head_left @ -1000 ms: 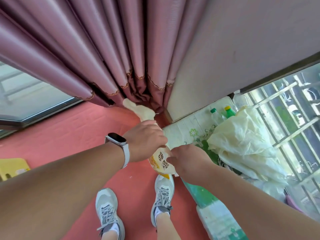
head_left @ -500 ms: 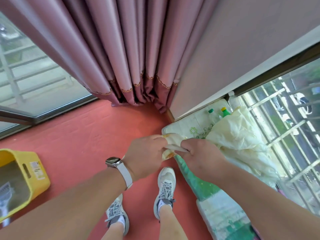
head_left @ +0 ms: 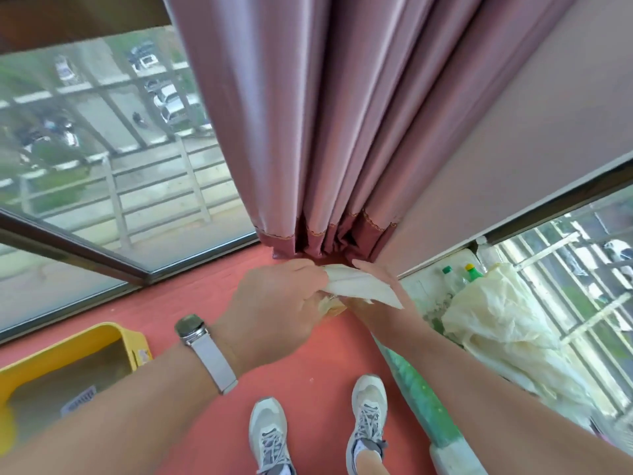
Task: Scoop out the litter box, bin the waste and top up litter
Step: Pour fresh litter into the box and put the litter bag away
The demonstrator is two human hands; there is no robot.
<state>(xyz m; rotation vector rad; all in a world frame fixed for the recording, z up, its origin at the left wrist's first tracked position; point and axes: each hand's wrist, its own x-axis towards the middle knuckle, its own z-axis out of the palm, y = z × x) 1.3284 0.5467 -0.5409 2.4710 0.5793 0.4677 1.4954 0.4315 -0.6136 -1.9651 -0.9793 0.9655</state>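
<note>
Both the left hand (head_left: pixel 274 303) and the right hand (head_left: pixel 373 296) pinch the soft litter bag (head_left: pixel 359 286) at its top. It looks limp and crinkly; the flattened neck seems the surest hold

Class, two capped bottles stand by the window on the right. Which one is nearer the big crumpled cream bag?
The yellow-capped bottle. It stands right against the cream bag, while the green-capped bottle sits on its far side, towards the curtain.

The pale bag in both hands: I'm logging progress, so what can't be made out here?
- Pale bag, head view: contents and print hidden by both hands.
- Right hand: fingers covered by the bag.
- Yellow litter box: cut off by the left edge and the forearm.
</note>
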